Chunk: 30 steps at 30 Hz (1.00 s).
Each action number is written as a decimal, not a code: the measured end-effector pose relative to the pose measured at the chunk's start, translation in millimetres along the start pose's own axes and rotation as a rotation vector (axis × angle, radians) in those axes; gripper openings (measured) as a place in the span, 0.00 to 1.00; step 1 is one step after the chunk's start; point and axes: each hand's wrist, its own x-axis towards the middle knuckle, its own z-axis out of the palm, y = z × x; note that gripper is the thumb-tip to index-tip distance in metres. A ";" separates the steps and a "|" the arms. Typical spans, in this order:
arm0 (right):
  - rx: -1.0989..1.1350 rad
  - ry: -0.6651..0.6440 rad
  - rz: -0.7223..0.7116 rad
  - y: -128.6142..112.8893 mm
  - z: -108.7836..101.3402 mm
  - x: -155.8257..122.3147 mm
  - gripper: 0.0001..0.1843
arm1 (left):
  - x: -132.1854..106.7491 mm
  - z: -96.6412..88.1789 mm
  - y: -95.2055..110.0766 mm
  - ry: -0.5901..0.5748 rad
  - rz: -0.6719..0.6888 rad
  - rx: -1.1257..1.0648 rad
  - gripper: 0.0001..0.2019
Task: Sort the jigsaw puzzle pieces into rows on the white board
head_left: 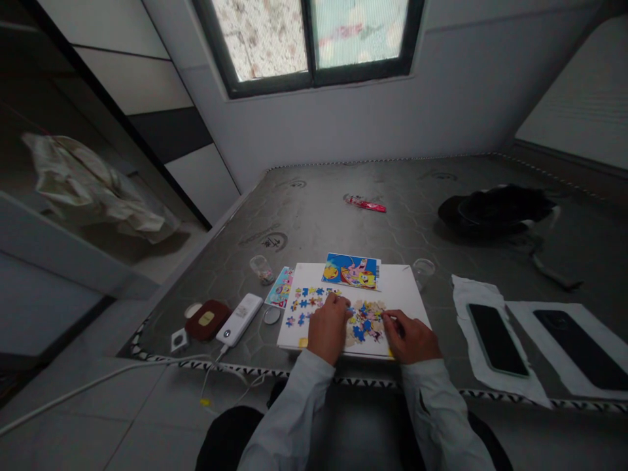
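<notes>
A white board or flat box point(402, 281) carries a heap of mixed jigsaw pieces point(366, 320), some blue and printed, some beige side up. Left of the heap, more jigsaw pieces point(304, 302) lie spread in loose rows. My left hand point(330, 327) is between the rows and the heap, its fingers curled together; anything in them is hidden. At the heap's right edge, my right hand point(412, 337) pinches a puzzle piece with thumb and forefinger. A cartoon picture card point(350, 270) lies at the board's far edge.
Left of the board are a second card point(280, 288), a clear cup point(261, 269), a white power bank point(240, 320) with cable and a brown case point(209, 319). Two phones point(498, 339) lie on white sheets at right. Behind sit a black cap point(495, 209) and red packet point(366, 204).
</notes>
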 end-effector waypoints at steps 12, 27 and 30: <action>0.026 0.009 -0.019 -3.3 -3.3 2.6 0.17 | 0.9 -1.8 4.6 -0.017 -0.003 0.012 0.08; 0.000 0.004 -0.010 -0.7 -0.8 1.4 0.16 | -1.3 -1.8 4.7 0.004 0.062 0.003 0.10; 0.003 0.000 -0.011 -0.8 -0.5 1.3 0.16 | -0.1 1.0 4.7 0.002 0.063 0.011 0.09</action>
